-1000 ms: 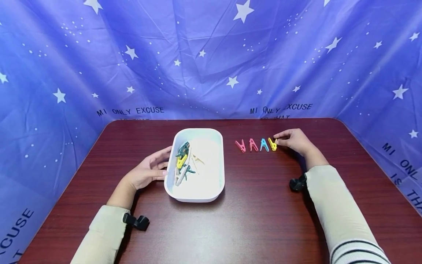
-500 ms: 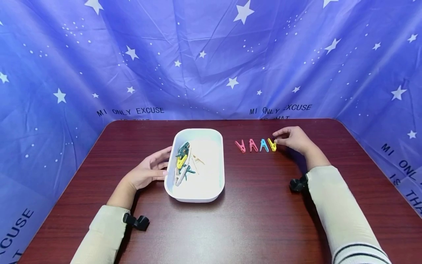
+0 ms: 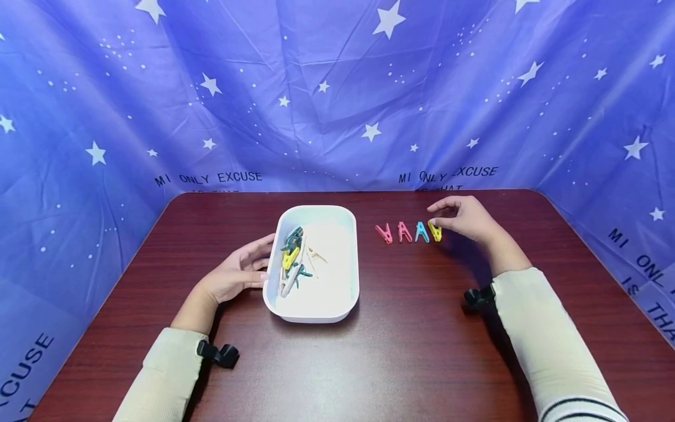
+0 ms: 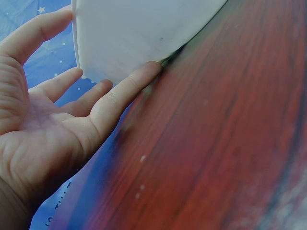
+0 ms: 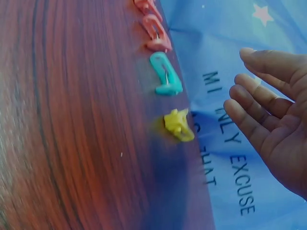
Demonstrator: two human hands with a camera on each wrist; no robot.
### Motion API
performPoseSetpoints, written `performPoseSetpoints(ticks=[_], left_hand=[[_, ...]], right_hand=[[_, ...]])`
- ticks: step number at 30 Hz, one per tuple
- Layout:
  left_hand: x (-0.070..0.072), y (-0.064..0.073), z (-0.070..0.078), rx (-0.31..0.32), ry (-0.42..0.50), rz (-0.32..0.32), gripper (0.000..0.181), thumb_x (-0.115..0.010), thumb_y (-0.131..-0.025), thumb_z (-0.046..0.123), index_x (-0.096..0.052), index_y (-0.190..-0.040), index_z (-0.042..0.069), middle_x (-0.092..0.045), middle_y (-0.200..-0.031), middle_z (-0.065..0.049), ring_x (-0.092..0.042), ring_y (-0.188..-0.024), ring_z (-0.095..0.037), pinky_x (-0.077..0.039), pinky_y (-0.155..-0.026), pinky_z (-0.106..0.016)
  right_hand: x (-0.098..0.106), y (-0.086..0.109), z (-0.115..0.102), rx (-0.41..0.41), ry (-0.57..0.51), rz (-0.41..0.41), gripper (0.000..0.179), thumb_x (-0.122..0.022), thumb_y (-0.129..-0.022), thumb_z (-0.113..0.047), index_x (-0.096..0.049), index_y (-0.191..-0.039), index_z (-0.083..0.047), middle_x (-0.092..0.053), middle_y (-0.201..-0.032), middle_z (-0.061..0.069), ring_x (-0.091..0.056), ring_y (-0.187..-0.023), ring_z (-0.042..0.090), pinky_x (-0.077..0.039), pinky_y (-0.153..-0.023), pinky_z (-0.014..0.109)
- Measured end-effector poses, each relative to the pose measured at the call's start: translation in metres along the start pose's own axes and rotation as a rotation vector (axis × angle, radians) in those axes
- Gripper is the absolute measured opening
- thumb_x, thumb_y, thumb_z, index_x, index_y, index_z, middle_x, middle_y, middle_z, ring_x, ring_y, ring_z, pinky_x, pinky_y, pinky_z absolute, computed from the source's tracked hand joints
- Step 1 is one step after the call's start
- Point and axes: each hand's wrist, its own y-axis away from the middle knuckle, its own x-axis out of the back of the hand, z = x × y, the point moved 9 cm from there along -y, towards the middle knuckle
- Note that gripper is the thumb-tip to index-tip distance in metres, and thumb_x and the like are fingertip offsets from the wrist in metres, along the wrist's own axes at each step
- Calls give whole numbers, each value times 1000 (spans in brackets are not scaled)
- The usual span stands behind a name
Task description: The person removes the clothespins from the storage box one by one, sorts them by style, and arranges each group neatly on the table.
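Fingers [image 4: 120, 96] relaxed: left hand [image 3: 232, 274] touches rectangular white plastic tray [image 3: 337, 284], right hand [image 3: 469, 220] beside yellow plastic clip [image 5: 177, 124]; blue star-printed fabric [image 3: 316, 140] reads "MI ONLY EXCUSE".

The left hand [image 3: 231, 274] spreads its fingers [image 3: 256, 245], and well to its right the right hand [image 3: 471, 220] hovers, loosely curved.
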Motion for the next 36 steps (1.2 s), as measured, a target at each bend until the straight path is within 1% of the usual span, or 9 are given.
performPoseSetpoints(ticks=[6, 11, 14, 19, 23, 29, 32, 33, 36], left_hand=[[1, -1, -1, 6, 1, 7, 85, -60, -87, -12, -16, -156, 7, -22, -152, -25, -49, -124, -26, -54, -86, -40], [1, -2, 0, 5, 0, 4, 84, -61, -87, -11, -16, -156, 7, -23, -152, -24, -49, -125, -26, -54, -85, -39], [0, -3, 0, 2, 1, -4, 84, -61, -87, -12, -16, -156, 7, -21, -153, -25, -48, -126, -27, -54, -85, -39], [0, -3, 1, -3, 1, -5, 84, -61, -87, -12, -16, -156, 6, -21, -153, -26, -48, -126, -27, -54, -85, -38], [0, -3, 1, -9, 0, -7, 83, -61, -87, -12, -16, -156, 5, -21, -152, -27, -48, -125, -27, -54, -86, -39], [1, -1, 2, 5, 8, 5, 85, -61, -87, -11, -16, -156, 7, -20, -153, -25, -49, -125, -27, -53, -86, -40], [1, 0, 1, 15, 15, 12, 85, -61, -87, -11, -16, -156, 8, -20, -153, -25, -49, -125, -27, -54, -85, -40], [1, 0, 0, 17, 16, 13, 85, -61, -87, -11, -16, -156, 8, -20, -154, -25, -49, -125, -26, -54, -85, -40], [1, 0, -1, 18, 22, 9, 85, -61, -87, -11, -16, -156, 8, -19, -154, -26, -49, -125, -26, -54, -85, -40]], right_hand=[[-4, 0, -22, 70, 1, 4, 31, -78, -83, -12, -70, -111, 0, -70, -101, 19, -66, -86, 17, -49, -70, 19], [-9, 1, -42, 126, -31, -4, 31, -79, -82, -13, -71, -110, -3, -71, -104, 14, -68, -94, 25, -50, -74, 20], [-12, 0, -53, 164, -32, -21, 31, -79, -82, -13, -71, -110, -3, -70, -106, 12, -67, -96, 28, -51, -75, 22], [-17, -1, -73, 219, -14, -40, 30, -80, -81, -13, -72, -109, -7, -69, -104, 9, -66, -94, 25, -50, -76, 27], [-20, -2, -91, 259, -50, -62, 31, -81, -80, -10, -72, -110, -7, -69, -104, 6, -66, -93, 26, -53, -79, 32], [-29, -4, -118, 341, -109, -121, 30, -79, -81, -6, -71, -110, -7, -68, -106, 6, -67, -94, 27, -54, -83, 40], [-35, -5, -127, 345, -137, -169, 31, -78, -82, -5, -70, -112, -5, -68, -109, 8, -67, -96, 25, -53, -85, 41], [-36, -6, -130, 342, -142, -183, 31, -78, -82, -5, -70, -112, -5, -67, -110, 8, -67, -97, 25, -53, -86, 40], [-42, -7, -139, 327, -167, -223, 32, -78, -82, -6, -70, -113, -6, -66, -113, 7, -66, -98, 20, -53, -87, 37]])
